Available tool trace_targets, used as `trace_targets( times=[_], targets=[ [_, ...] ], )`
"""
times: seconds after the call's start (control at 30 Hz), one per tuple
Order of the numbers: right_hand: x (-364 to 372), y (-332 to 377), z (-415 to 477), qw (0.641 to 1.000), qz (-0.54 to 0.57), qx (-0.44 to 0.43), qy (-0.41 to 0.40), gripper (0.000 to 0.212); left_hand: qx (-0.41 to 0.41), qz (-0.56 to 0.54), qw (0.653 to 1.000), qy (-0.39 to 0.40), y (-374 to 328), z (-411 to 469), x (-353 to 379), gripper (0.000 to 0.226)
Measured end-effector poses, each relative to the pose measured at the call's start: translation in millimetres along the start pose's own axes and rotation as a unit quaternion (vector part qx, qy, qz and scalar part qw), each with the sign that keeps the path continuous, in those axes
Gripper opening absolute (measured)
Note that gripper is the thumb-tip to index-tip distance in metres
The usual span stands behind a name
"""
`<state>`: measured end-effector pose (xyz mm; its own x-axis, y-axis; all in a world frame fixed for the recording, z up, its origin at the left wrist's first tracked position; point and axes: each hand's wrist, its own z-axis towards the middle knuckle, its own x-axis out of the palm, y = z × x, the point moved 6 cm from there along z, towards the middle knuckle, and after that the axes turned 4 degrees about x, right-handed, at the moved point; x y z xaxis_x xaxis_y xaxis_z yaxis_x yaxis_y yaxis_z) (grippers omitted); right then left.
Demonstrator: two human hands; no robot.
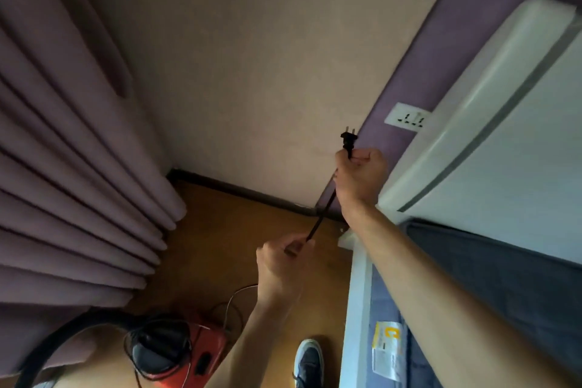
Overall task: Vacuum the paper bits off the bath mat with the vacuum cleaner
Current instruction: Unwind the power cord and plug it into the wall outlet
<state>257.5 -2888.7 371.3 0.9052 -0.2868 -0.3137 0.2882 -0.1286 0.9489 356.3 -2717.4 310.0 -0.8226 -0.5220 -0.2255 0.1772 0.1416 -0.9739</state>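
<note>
The right hand (362,176) is curled in a fist round the base of a black plug (348,140), whose two metal prongs point up, clear of the fingers. The plug is near a white wall socket (407,118) on the purple wall (472,25) but not touching it; the socket sits up and to the right of the prongs, just beside the edge of a white padded headboard (504,104).

From the fist the black cord (324,208) runs straight down and to the left into the left hand (282,264), which pinches it between thumb and curled fingers.

The red vacuum cleaner (201,353) stands on the wooden floor (245,230) at the bottom of the view, below the left forearm, with black cord looped over its dark top and a dark hose (63,337) arching off to the left. Purple curtains (63,167) hang along the left side. A dark shoe (310,362) stands on the floor beside the bed frame (359,293).
</note>
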Motion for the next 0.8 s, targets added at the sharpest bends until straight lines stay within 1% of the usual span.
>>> trace_targets(
  times=[0.07, 0.13, 0.23, 0.27, 0.37, 0.47, 0.57, 0.7, 0.8],
  targets=[
    [-17.9, -10.7, 24.0, 1.0, -0.01, 0.001, -0.017, 0.016, -0.007, -0.01, 1.0, 0.02, -2.8, 5.7, 25.4, 0.01],
    [-33.3, -20.2, 46.5, 0.999, -0.021, -0.004, -0.032, 0.018, -0.009, -0.01, 0.999, 0.041, -6.7, 11.9, 50.9, 0.012],
    [-51.9, -28.3, 78.5, 0.998, -0.037, -0.009, -0.058, 0.017, 0.015, 0.006, 0.997, 0.075, -14.5, 25.5, 85.4, 0.024],
    [-56.6, -30.1, 88.9, 0.997, -0.039, -0.007, -0.063, 0.015, 0.024, 0.016, 0.996, 0.087, -16.3, 31.7, 96.3, 0.024],
    [-66.8, -33.7, 120.2, 0.995, -0.05, -0.006, -0.08, 0.011, 0.047, 0.044, 0.992, 0.112, -20.8, 51.6, 124.6, 0.011],
    [-67.9, -37.8, 146.6, 0.995, -0.044, -0.011, -0.089, 0.012, 0.046, 0.042, 0.99, 0.126, -22.3, 69.7, 146.3, 0.007],
    [-60.4, -40.4, 165.7, 0.994, -0.055, -0.037, -0.085, 0.012, 0.036, 0.037, 0.99, 0.132, -17.1, 85.0, 162.6, 0.014],
    [-43.3, -40.9, 178.3, 0.992, -0.061, -0.078, -0.073, 0.009, 0.038, 0.034, 0.993, 0.108, -10.1, 97.6, 173.6, 0.025],
    [-32.8, -44.1, 184.4, 0.989, -0.071, -0.1, -0.081, 0.009, 0.049, 0.019, 0.995, 0.088, -4.4, 102.2, 178.4, 0.023]
  ],
)
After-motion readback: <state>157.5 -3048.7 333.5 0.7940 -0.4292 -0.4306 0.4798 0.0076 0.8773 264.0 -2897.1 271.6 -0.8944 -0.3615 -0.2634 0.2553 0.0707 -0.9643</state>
